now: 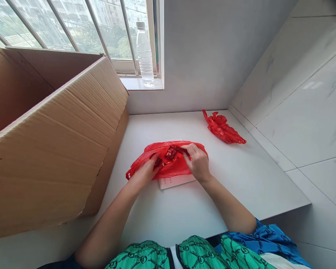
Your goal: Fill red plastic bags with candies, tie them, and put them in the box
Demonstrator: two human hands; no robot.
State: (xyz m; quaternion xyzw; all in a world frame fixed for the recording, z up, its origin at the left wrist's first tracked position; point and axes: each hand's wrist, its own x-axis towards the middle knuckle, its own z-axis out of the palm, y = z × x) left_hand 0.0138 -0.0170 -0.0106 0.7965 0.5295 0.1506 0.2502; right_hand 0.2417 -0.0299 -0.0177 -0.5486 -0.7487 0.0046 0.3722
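A red plastic bag (170, 172) lies spread open on the white tabletop. Inside it, between my hands, I see a small dark red wrapped packet (171, 152) with a bit of gold beside it; its contents are hidden. My left hand (143, 172) reaches into the bag's left side, thumb and fingers around another dark red packet (157, 162). On the right, my right hand (198, 161) pinches a dark red wrapped piece (180, 150), partly covered by the fingers. A pale printed box or booklet (177, 182) sticks out from under the bag's near edge.
A large open cardboard box (53, 149) takes up the left side. Another red plastic bag (224, 129), crumpled, lies at the back right of the white table (240, 179). On the windowsill stands a clear bottle (145, 56). Tiled wall (310, 112) borders the right.
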